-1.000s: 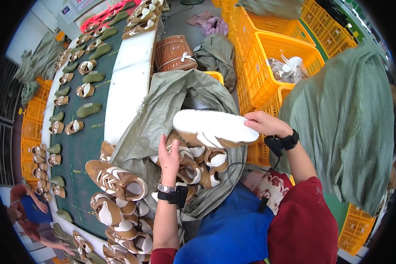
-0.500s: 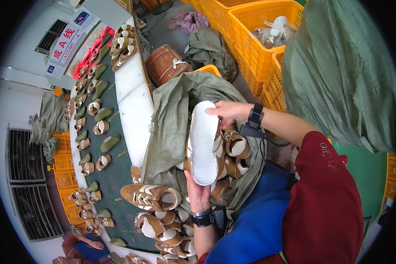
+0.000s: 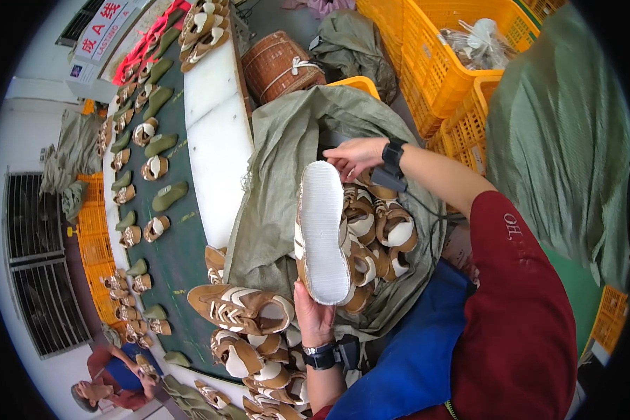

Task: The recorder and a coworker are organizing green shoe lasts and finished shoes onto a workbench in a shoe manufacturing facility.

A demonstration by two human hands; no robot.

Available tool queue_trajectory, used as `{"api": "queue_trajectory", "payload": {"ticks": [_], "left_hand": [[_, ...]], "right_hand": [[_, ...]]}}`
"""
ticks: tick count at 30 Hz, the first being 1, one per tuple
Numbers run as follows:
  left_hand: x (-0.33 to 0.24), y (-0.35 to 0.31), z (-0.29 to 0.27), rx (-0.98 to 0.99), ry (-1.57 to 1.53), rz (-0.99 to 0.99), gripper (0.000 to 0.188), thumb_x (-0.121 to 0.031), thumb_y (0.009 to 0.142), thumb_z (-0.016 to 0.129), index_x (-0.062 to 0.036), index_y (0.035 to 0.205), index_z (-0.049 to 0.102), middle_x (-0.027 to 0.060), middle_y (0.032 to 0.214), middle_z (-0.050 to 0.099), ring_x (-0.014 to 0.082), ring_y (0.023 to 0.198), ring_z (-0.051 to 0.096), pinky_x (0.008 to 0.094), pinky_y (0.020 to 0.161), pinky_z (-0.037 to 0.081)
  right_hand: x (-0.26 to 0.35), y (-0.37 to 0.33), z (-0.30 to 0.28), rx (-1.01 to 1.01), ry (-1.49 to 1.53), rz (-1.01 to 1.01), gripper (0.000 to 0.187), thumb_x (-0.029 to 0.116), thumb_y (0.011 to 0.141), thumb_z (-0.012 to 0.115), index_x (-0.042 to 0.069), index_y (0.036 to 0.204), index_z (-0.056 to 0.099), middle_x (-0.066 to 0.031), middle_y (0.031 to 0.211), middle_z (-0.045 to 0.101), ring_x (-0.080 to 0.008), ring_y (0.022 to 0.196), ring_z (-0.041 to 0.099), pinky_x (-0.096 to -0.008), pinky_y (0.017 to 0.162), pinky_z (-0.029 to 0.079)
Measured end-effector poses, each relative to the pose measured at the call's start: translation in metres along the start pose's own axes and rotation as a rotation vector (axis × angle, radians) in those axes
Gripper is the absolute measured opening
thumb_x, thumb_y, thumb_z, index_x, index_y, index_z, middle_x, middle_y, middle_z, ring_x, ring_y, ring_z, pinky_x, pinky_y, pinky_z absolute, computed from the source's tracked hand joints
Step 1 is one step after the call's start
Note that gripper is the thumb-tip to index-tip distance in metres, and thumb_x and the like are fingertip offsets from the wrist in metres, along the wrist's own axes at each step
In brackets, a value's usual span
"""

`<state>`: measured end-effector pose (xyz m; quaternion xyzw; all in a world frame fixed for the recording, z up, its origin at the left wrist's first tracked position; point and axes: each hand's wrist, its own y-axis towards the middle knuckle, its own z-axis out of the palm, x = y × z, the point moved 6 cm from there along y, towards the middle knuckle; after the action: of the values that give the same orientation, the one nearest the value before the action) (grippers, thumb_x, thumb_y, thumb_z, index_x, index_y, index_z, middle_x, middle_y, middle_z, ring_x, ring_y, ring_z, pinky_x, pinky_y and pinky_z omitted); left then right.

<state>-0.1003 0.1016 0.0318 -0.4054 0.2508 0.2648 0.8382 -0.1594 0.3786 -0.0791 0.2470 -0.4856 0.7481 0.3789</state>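
My left hand [image 3: 315, 313] grips the lower end of a brown and cream shoe upper [image 3: 301, 241]. Its white, finely ribbed insole board [image 3: 323, 231] faces up at me, the long side pointing away. At the far end, my right hand [image 3: 357, 158] hovers close to the tip with its fingers curled together; whether a small thing is pinched in them is hidden. Beneath both hands, a grey-green woven sack [image 3: 269, 157] gapes around several similar shoe uppers [image 3: 362, 217]. A laced brown shoe [image 3: 241, 310] lies on its side left of my left hand.
Left of the sack runs a dark green conveyor [image 3: 182, 241] carrying uppers and green shoe lasts [image 3: 169, 196], with a white ledge [image 3: 220, 154] along it. More uppers are heaped at its near end. Yellow crates [image 3: 434, 77] and a wicker basket [image 3: 276, 66] stand beyond. Another person [image 3: 122, 374] holds a shoe.
My right hand has lifted off the insole's far end to just beyond it. My left hand keeps its hold on the shoe upper. The view has shifted slightly.
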Motion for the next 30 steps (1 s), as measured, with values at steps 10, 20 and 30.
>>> {"api": "queue_trajectory", "payload": {"ticks": [10,20,30], "left_hand": [[-0.001,-0.022,-0.023,-0.256,-0.034,0.08,0.052,-0.043,0.085,0.051,-0.0016,0.115,0.046,0.0088,0.109,0.056,0.0202,0.094,0.058,0.0333,0.079,0.05],[0.05,-0.046,-0.093,-0.424,-0.729,-0.013,0.059,-0.035,0.08,0.06,0.0011,0.122,0.041,0.016,0.119,0.049,0.0312,0.107,0.049,0.0488,0.092,0.039],[0.018,-0.067,-0.056,-0.506,0.459,0.241,0.07,-0.048,0.079,0.051,-0.0049,0.131,0.03,0.0105,0.121,0.046,0.0221,0.105,0.051,0.0371,0.086,0.045]], "right_hand": [[-0.066,0.157,-0.205,-0.853,-1.341,-0.218,0.036,-0.001,0.069,0.053,0.002,0.105,0.055,-0.0179,0.1,0.057,-0.0333,0.092,0.054,-0.0318,0.081,0.045],[-0.079,0.159,-0.153,-0.876,-2.174,-0.187,0.036,0.012,0.078,0.043,0.012,0.114,0.052,-0.0099,0.122,0.045,-0.0247,0.113,0.041,-0.0354,0.094,0.035],[-0.017,0.138,-0.147,-0.895,-1.966,-0.162,0.023,0.012,0.077,0.047,0.005,0.096,0.056,-0.0191,0.083,0.062,-0.0267,0.07,0.063,-0.0401,0.07,0.049]]}}
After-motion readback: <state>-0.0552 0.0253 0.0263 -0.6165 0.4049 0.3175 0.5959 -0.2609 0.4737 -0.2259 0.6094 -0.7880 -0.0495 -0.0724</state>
